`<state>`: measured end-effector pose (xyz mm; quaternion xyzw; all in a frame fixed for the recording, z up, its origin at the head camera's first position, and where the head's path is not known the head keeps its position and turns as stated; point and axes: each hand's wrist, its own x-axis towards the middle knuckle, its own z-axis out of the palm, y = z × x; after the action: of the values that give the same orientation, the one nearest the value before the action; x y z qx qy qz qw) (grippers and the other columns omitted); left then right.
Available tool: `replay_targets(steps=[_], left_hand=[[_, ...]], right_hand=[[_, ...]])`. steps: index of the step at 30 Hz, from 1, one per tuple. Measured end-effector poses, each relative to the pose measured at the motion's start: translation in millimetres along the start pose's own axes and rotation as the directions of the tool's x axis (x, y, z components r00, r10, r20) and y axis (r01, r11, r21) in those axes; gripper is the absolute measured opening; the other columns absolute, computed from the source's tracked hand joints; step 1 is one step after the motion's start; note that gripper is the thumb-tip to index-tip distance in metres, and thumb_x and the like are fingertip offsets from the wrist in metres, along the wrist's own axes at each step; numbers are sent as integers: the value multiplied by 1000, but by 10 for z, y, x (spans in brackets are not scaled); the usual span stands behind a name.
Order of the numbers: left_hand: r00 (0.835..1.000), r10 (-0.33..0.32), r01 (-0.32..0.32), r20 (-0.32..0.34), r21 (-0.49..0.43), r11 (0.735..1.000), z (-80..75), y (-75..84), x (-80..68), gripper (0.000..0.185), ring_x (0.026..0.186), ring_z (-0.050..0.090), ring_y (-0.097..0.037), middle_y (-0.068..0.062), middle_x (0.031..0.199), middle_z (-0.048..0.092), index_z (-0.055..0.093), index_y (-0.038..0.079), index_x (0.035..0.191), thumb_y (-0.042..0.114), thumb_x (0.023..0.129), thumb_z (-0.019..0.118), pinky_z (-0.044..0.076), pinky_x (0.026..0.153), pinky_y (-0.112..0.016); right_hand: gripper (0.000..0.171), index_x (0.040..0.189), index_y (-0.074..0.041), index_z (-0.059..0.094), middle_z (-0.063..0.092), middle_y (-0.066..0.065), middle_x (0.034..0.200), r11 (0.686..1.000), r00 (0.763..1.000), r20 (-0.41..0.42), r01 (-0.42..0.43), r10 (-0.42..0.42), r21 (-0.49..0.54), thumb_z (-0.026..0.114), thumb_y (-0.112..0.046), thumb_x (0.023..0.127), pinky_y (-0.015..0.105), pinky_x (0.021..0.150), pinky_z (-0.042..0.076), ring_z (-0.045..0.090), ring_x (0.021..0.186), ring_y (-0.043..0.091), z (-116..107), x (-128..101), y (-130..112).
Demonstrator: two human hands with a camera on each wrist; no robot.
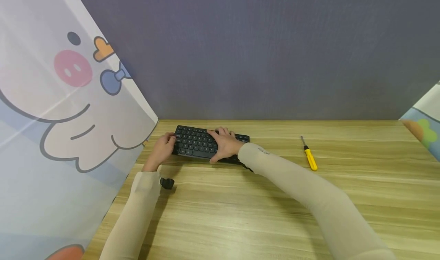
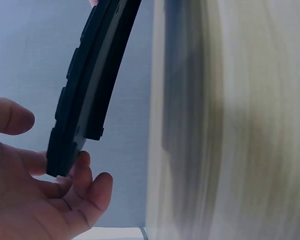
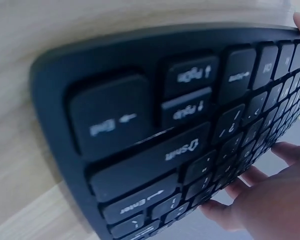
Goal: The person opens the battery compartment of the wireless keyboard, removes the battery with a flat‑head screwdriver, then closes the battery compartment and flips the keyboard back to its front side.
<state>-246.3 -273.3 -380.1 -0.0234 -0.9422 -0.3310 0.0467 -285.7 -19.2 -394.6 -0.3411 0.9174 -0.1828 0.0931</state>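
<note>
Object in hand: black keyboard (image 1: 206,145), compact and slim, sitting just left of centre in the head view, near the back edge of the wooden table (image 1: 240,214) and close under the grey partition (image 1: 258,49). In my left wrist view its end appears lifted off the tabletop, seen edge-on as a thin dark slab in the upper left of the frame (image 2: 90,85). In the right wrist view the keys fill nearly the whole frame (image 3: 190,145).

Handling estimate: light, a rigid plastic shell, unlikely to flex much given its short length. Keycaps are the weak part; they give under pressure and could pop if I squeeze across them. The surface looks matte, so I judge the slip risk as low. Best hold is at the two short ends or along the bare frame edges, thumbs off the keys.

Hands: my left hand (image 1: 161,150) takes the left end, fingers loosely curled under the corner, fingertips (image 2: 82,162) touching the lower edge. My right hand (image 1: 225,144) lies on top of the right half, fingers spread fairly flat over the keys, thumb at the near edge. The grip is partial rather than firm.

Surroundings: a small black object (image 1: 167,183) is on the table at my left wrist, identity unclear. A yellow-handled screwdriver (image 1: 309,157) lies well apart, right of centre. Cartoon-print curtain (image 1: 68,111) fills the left of the frame.
</note>
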Motion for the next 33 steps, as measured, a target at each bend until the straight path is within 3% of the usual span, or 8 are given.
replay_targets(steps=[4, 11, 20, 27, 33], left_hand=[[999, 26, -28, -43, -27, 999, -22, 38, -7, 43, 108, 40, -33, -22, 119, 43, 40, -3, 124, 24, 93, 29, 30, 87, -46], [995, 51, -57, -90, -64, 996, -64, 113, -40, 40, 89, 48, -27, -17, 104, 51, 40, -1, 124, 21, 94, 28, 35, 77, -42], [986, 102, -116, -128, -106, 988, -90, 146, -39, 37, 87, 47, -25, -13, 100, 50, 41, 2, 124, 16, 92, 28, 35, 75, -40], [971, 170, -198, -167, -169, 966, -113, 194, -32, 36, 84, 46, -23, -12, 98, 50, 43, 1, 123, 10, 91, 28, 36, 72, -38], [945, 229, -277, -233, -199, 940, -151, 285, -31, 35, 84, 45, -21, -13, 98, 50, 46, -1, 121, 6, 91, 29, 35, 71, -36]], right_hand=[[109, 139, -27, 8, 12, 11, 137, 1000, 1000, -14, -7, 7, -1, 69, -59, 55, 49, 93, 13, 10, 122, 26, -10, 13, -22], [110, 139, -28, 8, 13, 11, 137, 1000, 998, -53, -14, 15, 19, 69, -60, 53, 47, 94, 13, 11, 123, 25, -30, 32, -63], [111, 139, -28, 7, 13, 10, 137, 998, 995, -100, 28, -23, 51, 68, -63, 52, 47, 95, 12, 10, 124, 24, -56, 49, -67], [111, 139, -29, 8, 19, 5, 132, 997, 990, -138, 48, -40, 54, 68, -63, 51, 43, 94, 16, 17, 119, 21, -98, 46, -66], [112, 138, -31, 8, 20, 3, 131, 993, 984, -168, 69, -53, 93, 64, -69, 48, 45, 92, 20, 20, 118, 20, -167, 12, -62]])
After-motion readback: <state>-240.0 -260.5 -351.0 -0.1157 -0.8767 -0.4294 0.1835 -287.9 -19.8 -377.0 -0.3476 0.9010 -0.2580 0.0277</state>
